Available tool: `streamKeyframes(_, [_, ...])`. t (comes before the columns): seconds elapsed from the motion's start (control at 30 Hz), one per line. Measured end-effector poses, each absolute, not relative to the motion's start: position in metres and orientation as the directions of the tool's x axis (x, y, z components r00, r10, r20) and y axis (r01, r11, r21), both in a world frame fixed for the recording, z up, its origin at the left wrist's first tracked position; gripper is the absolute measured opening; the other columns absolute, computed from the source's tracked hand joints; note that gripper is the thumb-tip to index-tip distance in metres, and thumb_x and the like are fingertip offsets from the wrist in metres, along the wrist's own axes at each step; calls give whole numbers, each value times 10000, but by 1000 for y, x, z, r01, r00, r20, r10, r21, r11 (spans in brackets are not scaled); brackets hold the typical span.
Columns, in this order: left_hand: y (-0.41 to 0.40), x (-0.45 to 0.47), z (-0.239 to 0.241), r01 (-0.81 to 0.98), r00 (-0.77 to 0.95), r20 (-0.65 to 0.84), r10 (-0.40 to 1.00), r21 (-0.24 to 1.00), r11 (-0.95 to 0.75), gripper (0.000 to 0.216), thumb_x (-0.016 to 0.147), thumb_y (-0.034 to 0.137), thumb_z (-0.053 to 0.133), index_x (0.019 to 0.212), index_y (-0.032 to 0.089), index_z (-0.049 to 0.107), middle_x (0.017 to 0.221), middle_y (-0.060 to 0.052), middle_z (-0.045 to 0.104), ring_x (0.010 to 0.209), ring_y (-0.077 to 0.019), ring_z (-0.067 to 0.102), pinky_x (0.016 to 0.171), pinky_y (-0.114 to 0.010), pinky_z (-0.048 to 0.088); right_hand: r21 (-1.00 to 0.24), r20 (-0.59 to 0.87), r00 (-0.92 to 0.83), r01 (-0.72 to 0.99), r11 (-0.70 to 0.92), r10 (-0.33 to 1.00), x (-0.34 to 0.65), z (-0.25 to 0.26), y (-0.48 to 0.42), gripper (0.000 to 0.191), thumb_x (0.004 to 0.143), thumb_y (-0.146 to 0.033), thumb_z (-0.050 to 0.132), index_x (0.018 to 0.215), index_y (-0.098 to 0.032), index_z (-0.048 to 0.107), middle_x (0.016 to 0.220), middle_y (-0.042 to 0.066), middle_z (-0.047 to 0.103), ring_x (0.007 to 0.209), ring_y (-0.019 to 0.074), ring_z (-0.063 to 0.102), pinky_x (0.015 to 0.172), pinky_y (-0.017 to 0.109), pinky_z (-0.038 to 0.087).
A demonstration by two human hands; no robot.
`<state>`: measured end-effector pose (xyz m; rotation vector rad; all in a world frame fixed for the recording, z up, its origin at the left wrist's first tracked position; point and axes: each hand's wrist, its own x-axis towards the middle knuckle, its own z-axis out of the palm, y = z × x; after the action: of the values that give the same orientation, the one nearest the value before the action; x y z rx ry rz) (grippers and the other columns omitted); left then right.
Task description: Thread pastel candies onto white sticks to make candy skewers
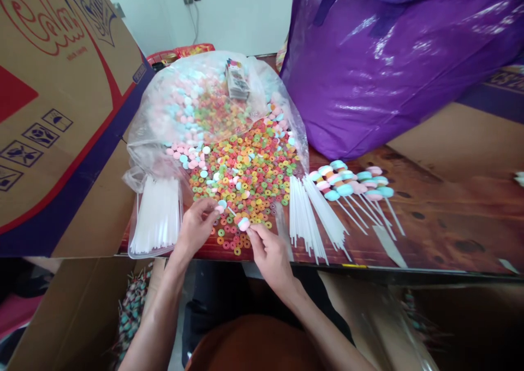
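Note:
My left hand (198, 225) is closed in a pinch on a small pink-and-blue marshmallow (221, 205) above the near edge of the candy pile. Opposite it, my right hand (270, 256) pinches a candy lollipop (243, 223) with pink, blue and gummy layers; a short length of its white stick points toward my left hand. Beneath and behind both hands spread many ring gummies (249, 169) in red, orange, yellow and green. Pink and blue marshmallow pieces (184, 155) lie among them, partly under a clear plastic bag (159, 103).
White sticks (158, 215) fill a clear pack at left, and loose sticks (305, 218) lie at right beside finished lollipops (354, 180). A printed carton (53, 114) and a purple bag (388, 60) flank the wooden table (446, 234). Below, a box holds several wrapped lollipops (133, 311).

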<state>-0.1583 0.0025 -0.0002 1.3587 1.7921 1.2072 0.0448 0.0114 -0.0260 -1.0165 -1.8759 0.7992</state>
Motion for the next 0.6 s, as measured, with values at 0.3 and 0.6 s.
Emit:
streamKeyframes(0.3, [20, -147, -12, 833, -203, 296, 933, 553, 6, 264, 880, 80, 466, 1096, 175, 583, 984, -93, 641, 936, -227, 620, 832, -361, 502, -814, 364, -323, 345, 467, 873, 44, -26, 10, 210, 998, -192, 474, 842, -167, 613, 630, -13, 576, 519, 107, 505, 506, 210, 355])
streamKeyframes(0.6, [9, -145, -12, 842, -160, 255, 954, 540, -3, 227, 863, 90, 476, 1030, 192, 591, 981, -88, 627, 831, -208, 626, 776, -344, 520, -811, 356, -338, 351, 468, 871, 44, -24, 10, 223, 1000, -192, 463, 821, -171, 595, 610, -26, 518, 512, 105, 471, 511, 219, 337])
